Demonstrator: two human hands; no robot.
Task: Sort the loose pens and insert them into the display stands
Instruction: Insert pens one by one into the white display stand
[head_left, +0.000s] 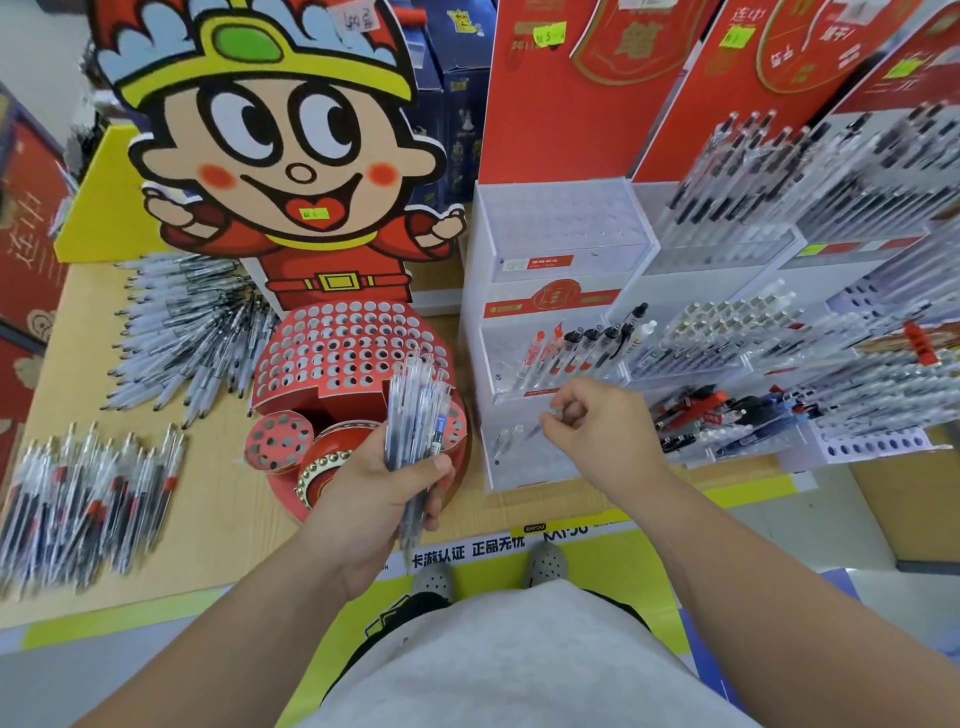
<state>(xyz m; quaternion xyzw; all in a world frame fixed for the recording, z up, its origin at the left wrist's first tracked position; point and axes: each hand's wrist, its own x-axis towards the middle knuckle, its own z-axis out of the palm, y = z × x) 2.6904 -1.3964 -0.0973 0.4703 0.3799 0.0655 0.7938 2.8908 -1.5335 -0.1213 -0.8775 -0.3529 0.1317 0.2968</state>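
Red card makes up the round stand (348, 343) in the middle of the desk (223, 499). Its domed top is full of holes, and a cartoon figure (280, 156) rises behind it. The left hand (374, 483) is in front of this stand, with fingers and thumb wrapped round a bundle of pens (415, 410). These pens have clear barrels and dark ink and stand nearly upright, reaching up over the dome.

The right hand (587, 421) is apart from the left, with its fingers curled. Thumb and forefinger pinch the top of a single pen (540, 427), which is blurred and slants down over the lowest tier of the white stand (519, 478). The middle tier of that stand holds a short row of pens (582, 348), some with red parts and some with black.

A heap of pens (192, 332) lies loose on the desk to the left of the red stand. A second heap (88, 493) with red and black grips lies nearer the desk's front edge. More stands (779, 332) at the right are packed with pens.
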